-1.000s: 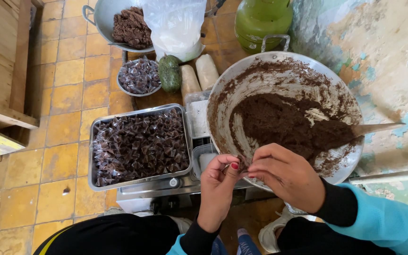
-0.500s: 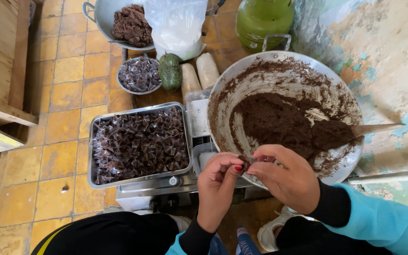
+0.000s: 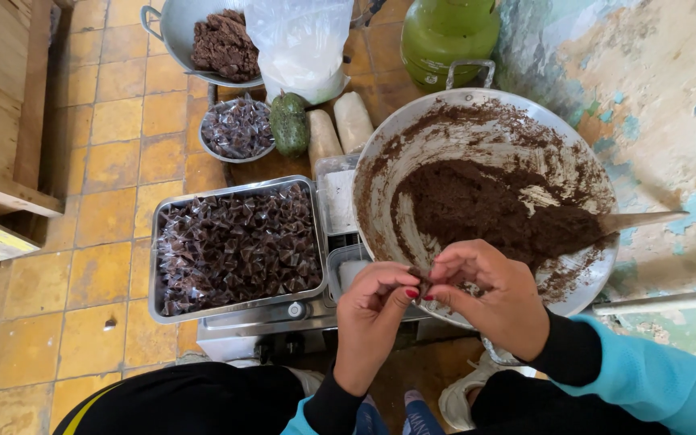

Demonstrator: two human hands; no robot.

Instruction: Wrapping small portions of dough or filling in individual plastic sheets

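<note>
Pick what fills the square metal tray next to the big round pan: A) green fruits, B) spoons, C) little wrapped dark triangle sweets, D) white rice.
C: the square metal tray is packed with small dark triangular pieces in clear wrap, beside the big round pan of brown paste.

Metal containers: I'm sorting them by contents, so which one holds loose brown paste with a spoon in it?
The big round pan beside both hands; the others have no spoon.
</note>
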